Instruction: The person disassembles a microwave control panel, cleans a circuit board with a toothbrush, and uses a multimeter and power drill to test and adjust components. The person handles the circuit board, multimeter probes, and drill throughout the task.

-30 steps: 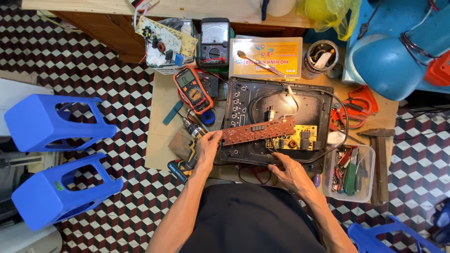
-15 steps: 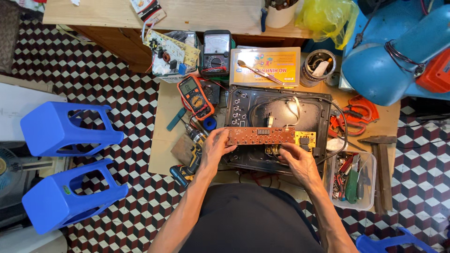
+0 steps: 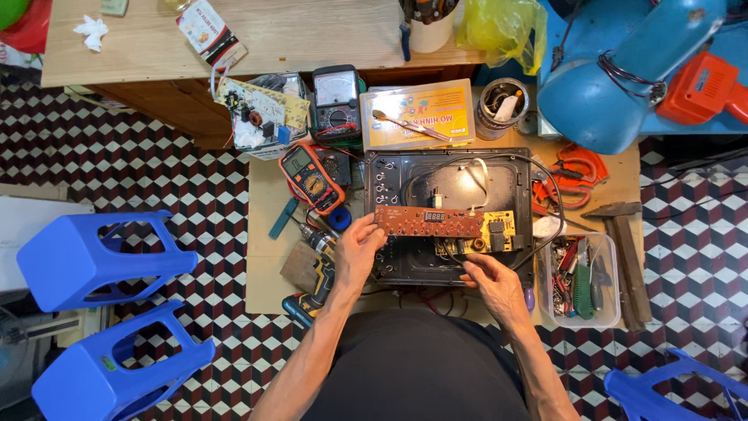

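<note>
The long brown circuit board (image 3: 430,222) is held over the open black appliance casing (image 3: 405,265) on the bench (image 3: 265,210). Its left end is pinched by the left hand (image 3: 357,253); a black wire beneath it is pinched by the right hand (image 3: 491,282).

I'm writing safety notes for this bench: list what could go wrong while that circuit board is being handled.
1. The left hand grips only one end of the long brown circuit board, so it may flex or slip.
2. Wires run from the board area into the black housing; lifting could strain them.
3. The right hand works near small parts on the yellow board, which might be knocked.
</note>
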